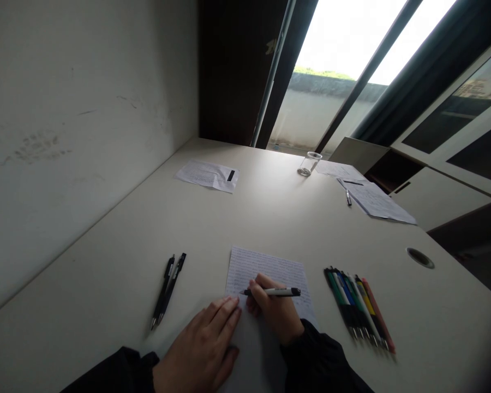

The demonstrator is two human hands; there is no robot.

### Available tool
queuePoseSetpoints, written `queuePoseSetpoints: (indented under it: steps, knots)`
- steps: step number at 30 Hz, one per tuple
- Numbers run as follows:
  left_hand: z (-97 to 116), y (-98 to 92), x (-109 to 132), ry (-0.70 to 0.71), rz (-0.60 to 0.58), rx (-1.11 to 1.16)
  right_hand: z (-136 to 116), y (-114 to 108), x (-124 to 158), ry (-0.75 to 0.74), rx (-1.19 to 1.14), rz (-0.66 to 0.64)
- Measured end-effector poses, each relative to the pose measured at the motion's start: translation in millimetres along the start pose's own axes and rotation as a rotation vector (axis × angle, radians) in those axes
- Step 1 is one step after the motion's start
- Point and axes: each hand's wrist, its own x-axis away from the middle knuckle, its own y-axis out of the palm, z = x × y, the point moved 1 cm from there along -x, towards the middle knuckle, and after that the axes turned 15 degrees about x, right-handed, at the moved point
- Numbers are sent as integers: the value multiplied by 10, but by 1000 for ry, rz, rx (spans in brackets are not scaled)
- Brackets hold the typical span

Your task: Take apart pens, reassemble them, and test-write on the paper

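A sheet of paper covered in lines of handwriting lies on the white table, partly hidden under both hands. My right hand grips a white pen with black ends, its tip at the sheet near the left edge of the writing. Lying flat with fingers stretched out, my left hand rests on the lower left of the sheet, its fingertips close to the pen tip. To the left of it are two dark pens side by side. A row of several coloured pens lies right of the sheet.
A clear glass stands near the far edge of the table. Another written sheet lies far left. Stacked papers and a single pen are at the far right. A round cable hole sits near the right edge.
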Motion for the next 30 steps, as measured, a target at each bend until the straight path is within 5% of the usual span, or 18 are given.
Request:
queuePoseSetpoints:
  steps: [30]
  knots:
    - [-11, 15, 7, -6, -3, 13, 2, 0, -3, 9, -20, 19]
